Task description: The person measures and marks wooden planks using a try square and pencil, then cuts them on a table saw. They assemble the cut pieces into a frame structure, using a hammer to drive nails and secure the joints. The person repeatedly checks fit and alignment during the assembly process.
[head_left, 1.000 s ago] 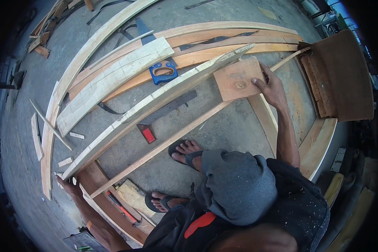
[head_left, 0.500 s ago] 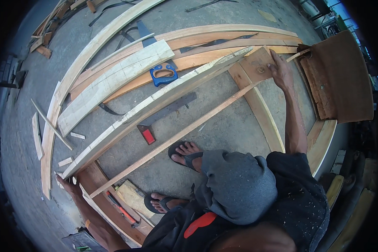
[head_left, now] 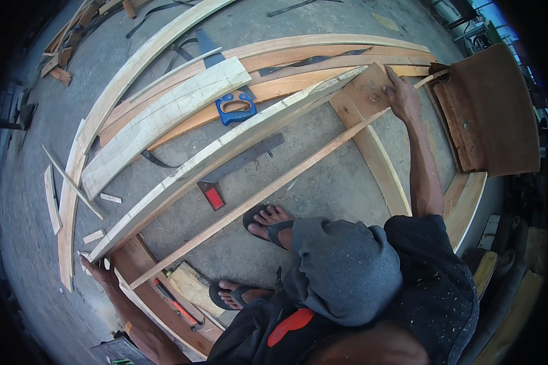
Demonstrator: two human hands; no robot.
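A wooden frame of planks lies around my feet, its long far plank (head_left: 225, 143) pale and rough along the top edge. My left hand (head_left: 101, 271) is closed on the frame's left corner, where that plank meets a brown end board (head_left: 137, 258). At the far right corner, my right hand (head_left: 402, 100) grips the edge of another brown end board (head_left: 369, 91) with a knot in it; some fingers are hidden. A thin wooden strip (head_left: 256, 201) runs across the frame from the left end board, past my right hand, towards a brown curved panel.
Inside the frame lie a square with a red handle (head_left: 213, 196) and a hammer-like tool with a red handle (head_left: 175, 301). Beyond it, a blue-handled handsaw (head_left: 236, 109) rests among curved planks (head_left: 164, 118). The brown curved panel (head_left: 493, 115) stands at right; offcuts (head_left: 53, 198) lie at left.
The frame's right end and my right hand have shifted slightly to the left and away. My left hand keeps its hold on the left corner.
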